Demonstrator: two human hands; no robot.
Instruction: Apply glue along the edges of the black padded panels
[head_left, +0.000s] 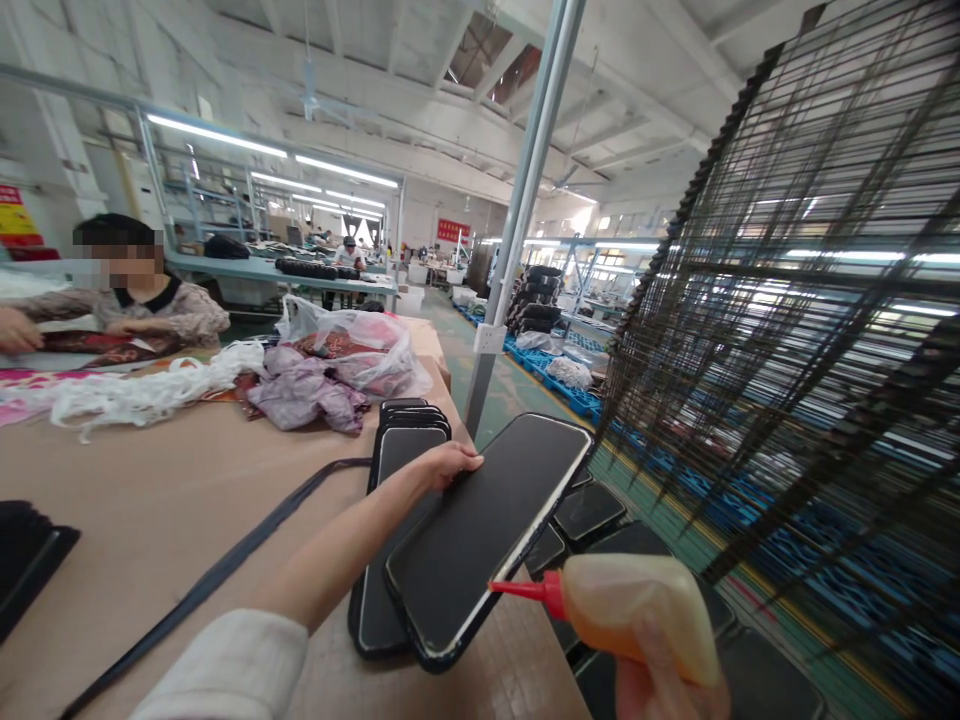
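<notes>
My left hand [450, 463] grips the left edge of a dark rounded panel [495, 520], which is tilted over a stack of similar panels [386, 590] at the table's right side. A whitish line runs around the panel's rim. In my right hand [667, 675] is a translucent glue bottle [637, 610] holding amber liquid, its fingers wrapped round the body. The bottle's red nozzle [521, 590] points left, and its tip is at the panel's lower right rim. Part of my right hand is hidden behind the bottle and cut off by the frame's bottom.
A brown-covered table [247, 500] carries a long black strip [247, 570], dark pieces [30, 560] and bagged fabric [352, 350]. A co-worker [142, 290] handles cloth at left. A metal post [517, 220] stands ahead; a wire rack [795, 260] and more panels [589, 510] lie right.
</notes>
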